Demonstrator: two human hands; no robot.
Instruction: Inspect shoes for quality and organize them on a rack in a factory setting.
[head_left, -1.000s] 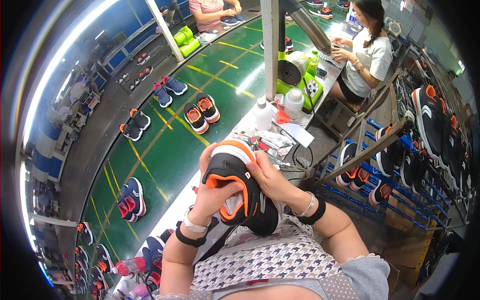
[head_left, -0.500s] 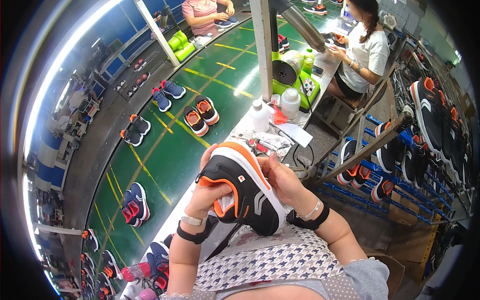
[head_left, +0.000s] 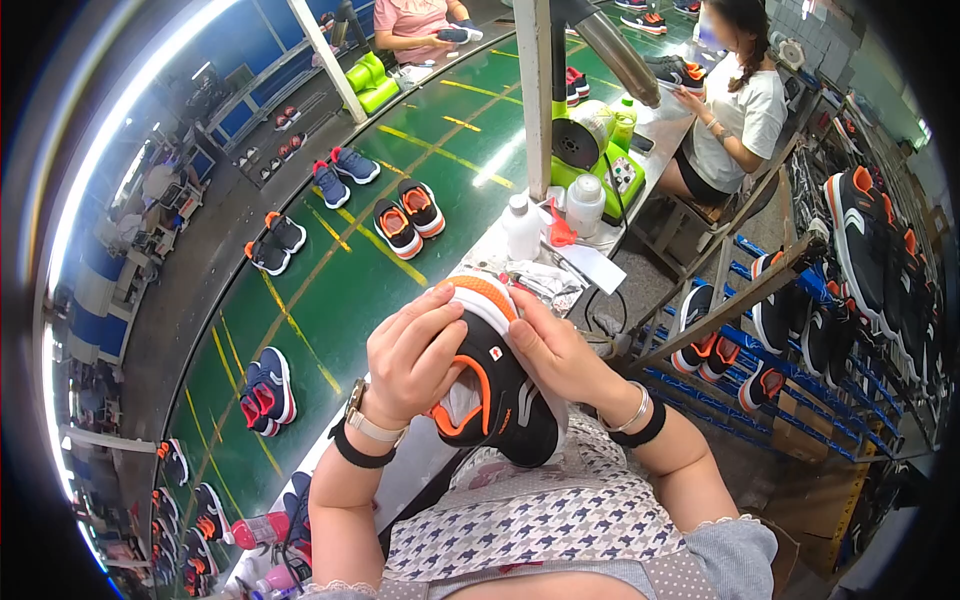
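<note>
A black sneaker (head_left: 515, 400) with orange lining and a white-and-orange sole is held up in front of my apron, its opening facing left. Curled fingers of my left hand (head_left: 412, 355) press on its upper end, beside the sole edge. On the other side, my right hand (head_left: 560, 352) grips the white sole with the thumb laid along it. Pale stuffing shows inside the opening. The far underside of the shoe is hidden from me.
Several pairs of sneakers stand on the green conveyor (head_left: 330, 300) at left. Ahead are a white bottle (head_left: 521, 230), a white jar (head_left: 584, 205) and a lime-green machine (head_left: 610, 175) by a post. A shoe rack (head_left: 740, 290) is at right. Two people work farther off.
My left hand has come out of the shoe's opening and now lies over its upper end. The right hand has shifted along the sole. Pairs on the conveyor have shifted slightly.
</note>
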